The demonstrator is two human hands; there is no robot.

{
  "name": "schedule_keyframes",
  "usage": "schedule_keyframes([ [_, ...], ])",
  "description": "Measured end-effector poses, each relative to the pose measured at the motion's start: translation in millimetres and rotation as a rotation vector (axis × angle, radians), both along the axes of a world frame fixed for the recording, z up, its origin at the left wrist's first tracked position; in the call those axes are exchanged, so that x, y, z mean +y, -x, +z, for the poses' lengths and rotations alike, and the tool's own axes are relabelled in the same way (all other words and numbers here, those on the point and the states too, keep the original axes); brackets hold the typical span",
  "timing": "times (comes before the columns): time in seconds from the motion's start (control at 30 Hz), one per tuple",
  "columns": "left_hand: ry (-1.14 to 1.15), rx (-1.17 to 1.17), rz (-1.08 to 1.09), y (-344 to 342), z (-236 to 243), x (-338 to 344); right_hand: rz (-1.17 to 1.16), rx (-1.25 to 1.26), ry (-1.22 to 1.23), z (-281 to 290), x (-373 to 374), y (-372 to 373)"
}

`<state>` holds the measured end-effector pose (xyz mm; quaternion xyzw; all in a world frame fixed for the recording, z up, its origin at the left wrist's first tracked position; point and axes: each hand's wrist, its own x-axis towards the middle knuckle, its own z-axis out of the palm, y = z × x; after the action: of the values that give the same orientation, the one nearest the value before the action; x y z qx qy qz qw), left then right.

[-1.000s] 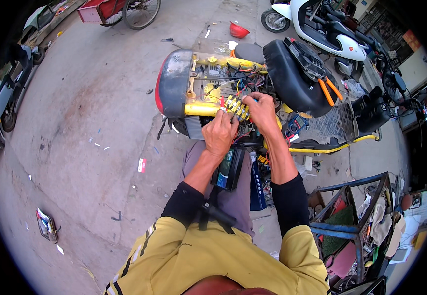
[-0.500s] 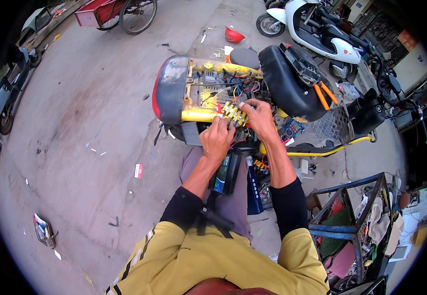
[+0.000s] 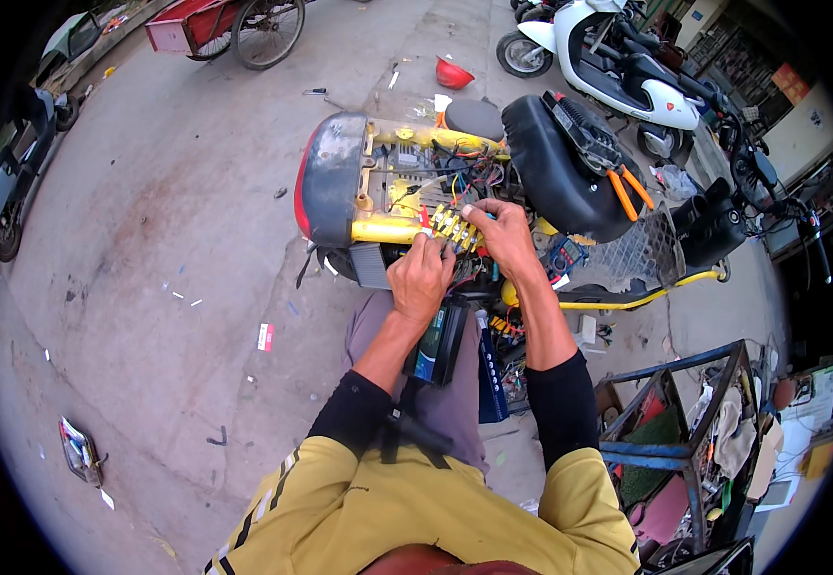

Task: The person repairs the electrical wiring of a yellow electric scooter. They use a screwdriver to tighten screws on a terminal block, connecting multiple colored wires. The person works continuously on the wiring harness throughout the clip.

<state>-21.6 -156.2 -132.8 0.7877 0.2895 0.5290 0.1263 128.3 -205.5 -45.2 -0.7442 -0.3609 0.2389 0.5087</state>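
Observation:
An opened-up yellow scooter lies in front of me, its wiring exposed. Over its near side, both hands hold a row of small yellow banded pieces, whose exact kind I cannot make out. My left hand pinches the lower left end, close to a small red piece. Thumb and fingers of my right hand close on the upper right end. Between my legs rests a black box with a blue label. My fingers partly cover the row's ends.
Orange-handled pliers lie on the black seat, right of the wiring. A multimeter sits near my right wrist. A blue-framed rack of tools and scraps stands at right; a white scooter is parked beyond.
Both hands stay on the yellow row with almost the same grip. The whole view has shifted slightly; nothing was visibly let go or picked up.

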Motion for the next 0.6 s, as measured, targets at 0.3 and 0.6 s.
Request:
schedule_keyframes([
  [0.3, -0.002, 0.027, -0.014, 1.8, 1.6, 0.1, 0.029, -0.077, -0.027, 2.4, -10.9, -7.4],
  [0.6, -0.018, 0.015, 0.014, -1.8, -4.2, 2.1, -0.001, -0.433, 0.066, 14.7, 4.0, 6.8],
])
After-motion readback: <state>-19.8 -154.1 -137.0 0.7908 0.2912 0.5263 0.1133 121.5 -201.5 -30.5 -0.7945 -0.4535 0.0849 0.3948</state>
